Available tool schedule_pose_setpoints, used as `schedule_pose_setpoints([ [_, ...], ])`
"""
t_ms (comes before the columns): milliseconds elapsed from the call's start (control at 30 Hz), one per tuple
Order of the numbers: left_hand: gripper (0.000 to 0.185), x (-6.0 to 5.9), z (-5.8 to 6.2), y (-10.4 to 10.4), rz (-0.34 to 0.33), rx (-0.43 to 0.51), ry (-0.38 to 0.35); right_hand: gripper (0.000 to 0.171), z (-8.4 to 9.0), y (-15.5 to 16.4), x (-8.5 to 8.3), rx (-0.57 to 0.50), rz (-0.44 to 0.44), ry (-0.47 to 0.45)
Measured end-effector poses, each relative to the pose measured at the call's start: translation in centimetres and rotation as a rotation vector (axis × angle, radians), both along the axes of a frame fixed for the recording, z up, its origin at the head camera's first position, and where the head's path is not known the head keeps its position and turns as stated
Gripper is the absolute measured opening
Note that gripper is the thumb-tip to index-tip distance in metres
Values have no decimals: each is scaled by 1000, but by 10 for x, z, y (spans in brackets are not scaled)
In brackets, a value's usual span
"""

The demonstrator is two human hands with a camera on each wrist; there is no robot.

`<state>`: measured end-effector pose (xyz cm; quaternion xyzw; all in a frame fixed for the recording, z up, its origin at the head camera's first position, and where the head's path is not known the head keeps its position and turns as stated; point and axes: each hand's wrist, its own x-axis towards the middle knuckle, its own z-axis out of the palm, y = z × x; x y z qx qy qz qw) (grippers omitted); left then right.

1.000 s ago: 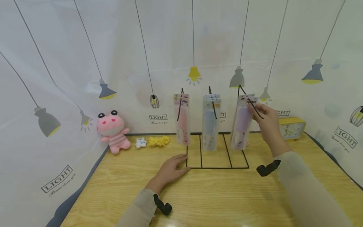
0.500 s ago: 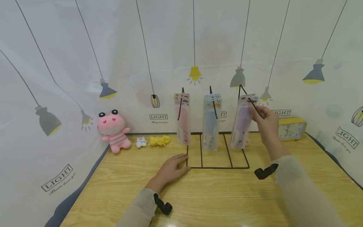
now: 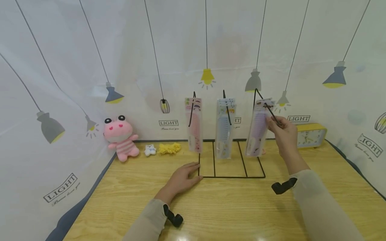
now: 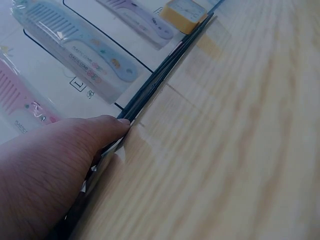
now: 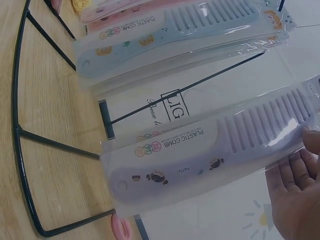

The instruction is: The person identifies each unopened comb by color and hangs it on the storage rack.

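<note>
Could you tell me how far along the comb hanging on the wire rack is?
Pink comb pack and blue comb pack already hang on their hooks. The right hand holds the purple comb pack at the third hook; whether it is fully seated is unclear. The left hand steadies the rack base.

I am resting my left hand (image 3: 183, 181) flat and low, fingers straight, forearm angling in from below. I am raising my right hand (image 3: 281, 133) higher, fingers curled in a pinching grip, sleeved forearm sloping down toward me.
</note>
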<state>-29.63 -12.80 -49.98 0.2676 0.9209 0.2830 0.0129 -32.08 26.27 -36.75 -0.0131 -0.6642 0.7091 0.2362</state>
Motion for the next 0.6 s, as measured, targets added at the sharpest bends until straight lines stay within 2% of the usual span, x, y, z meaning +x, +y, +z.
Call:
schedule_pose_setpoints([
  [200, 61, 1, 2, 0, 0, 12, -3, 37, 0, 2, 1, 20, 3, -10],
  [433, 61, 1, 4, 0, 0, 3, 0, 35, -4, 6, 7, -16, 34, -31],
  [533, 61, -1, 5, -1, 3, -13, 20, 43, -11, 8, 14, 125, 11, -41],
  [600, 62, -3, 7, -2, 6, -23, 35, 49, -16, 10, 20, 259, -15, -48],
])
